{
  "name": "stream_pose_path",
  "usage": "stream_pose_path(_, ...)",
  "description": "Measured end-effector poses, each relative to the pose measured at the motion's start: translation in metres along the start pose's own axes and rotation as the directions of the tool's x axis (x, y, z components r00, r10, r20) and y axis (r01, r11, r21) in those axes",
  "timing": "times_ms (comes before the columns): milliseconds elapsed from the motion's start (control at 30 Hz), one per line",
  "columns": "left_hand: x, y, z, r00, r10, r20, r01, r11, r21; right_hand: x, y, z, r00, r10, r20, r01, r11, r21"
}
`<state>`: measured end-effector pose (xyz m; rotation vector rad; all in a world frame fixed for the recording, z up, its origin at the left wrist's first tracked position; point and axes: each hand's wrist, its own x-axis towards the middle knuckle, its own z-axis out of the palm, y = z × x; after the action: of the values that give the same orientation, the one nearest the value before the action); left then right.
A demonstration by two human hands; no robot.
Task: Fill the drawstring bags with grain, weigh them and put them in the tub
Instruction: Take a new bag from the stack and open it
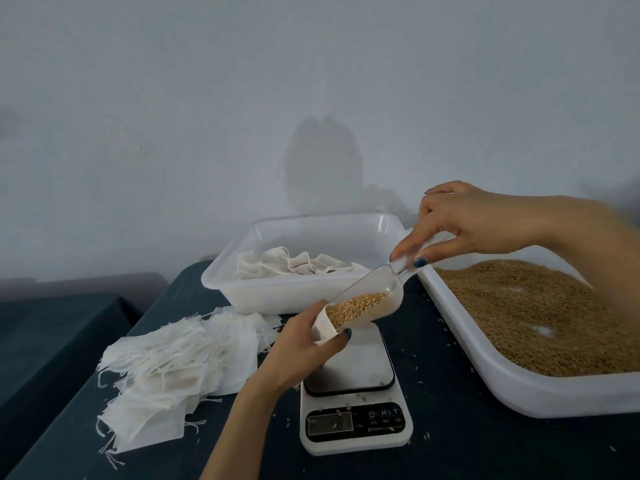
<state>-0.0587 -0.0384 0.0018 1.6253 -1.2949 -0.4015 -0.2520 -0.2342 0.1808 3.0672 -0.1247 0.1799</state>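
Pouring now: one clear scoop (367,303), pinched at the handle by the right hand (464,223), tilts into one small bag (322,328). The left hand (298,348) grips the bag's mouth above one scale (353,372). Two white tubs:
- bag tub (263,296) at 12 o'clock, several filled bags (294,266) inside
- grain tub (519,389) at 3 o'clock, cut by the frame edge

One heap of empty bags (166,375), uncountable, sits at 9 o'clock by the tabletop (467,452) edge. A bare strip runs between scale and grain tub.

Golden-brown grain (540,317), white bags (166,375), white tubs (273,292), white-and-black scale (356,424), dark blue-grey tablecloth (450,441).
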Motion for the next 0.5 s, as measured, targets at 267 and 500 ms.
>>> stream_pose_path(267, 0.0002, -0.0011, 0.0013, 1.000, 0.012, 0.021, -0.012, 1.000, 0.005, -0.0015, -0.0005, -0.0018, 1.000, -0.016, -0.013, 0.016, 1.000, -0.006)
stream_pose_path(500, 0.0004, -0.0007, 0.0010, 1.000, 0.025, 0.015, -0.025, 1.000, -0.003, -0.0023, -0.0001, -0.0059, 1.000, -0.023, -0.014, 0.023, 1.000, -0.018)
